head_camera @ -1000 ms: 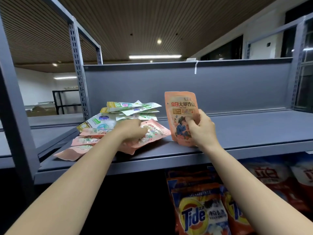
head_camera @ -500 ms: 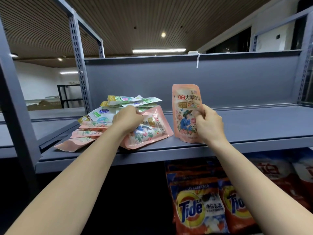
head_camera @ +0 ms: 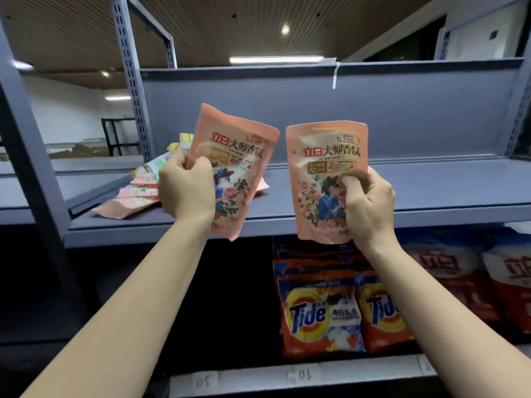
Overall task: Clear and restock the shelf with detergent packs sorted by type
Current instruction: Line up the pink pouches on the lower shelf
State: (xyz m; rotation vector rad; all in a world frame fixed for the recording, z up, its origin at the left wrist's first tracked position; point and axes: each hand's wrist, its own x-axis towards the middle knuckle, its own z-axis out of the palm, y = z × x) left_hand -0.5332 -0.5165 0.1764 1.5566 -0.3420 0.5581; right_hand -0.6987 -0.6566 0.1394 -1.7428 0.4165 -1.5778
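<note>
Grey steel shelf (head_camera: 431,193) spans the view; orange Tide bags (head_camera: 321,314) stand below it. Above its front edge, the left hand (head_camera: 186,191) grips a tilted pink pack (head_camera: 238,156), and the right hand (head_camera: 369,205) pinches an upright matching pack (head_camera: 321,173). Mixed packs (head_camera: 138,193) lie on its left end.

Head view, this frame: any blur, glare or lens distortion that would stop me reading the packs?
Head view: the pink pack in the left hand is slightly smeared, while the pink pack in the right hand is sharper, its large print readable. The ceiling strip light is blown out. Wide-angle bending tilts the shelf uprights. The Tide bags below sit in dimmer light, soft but legible.
</note>
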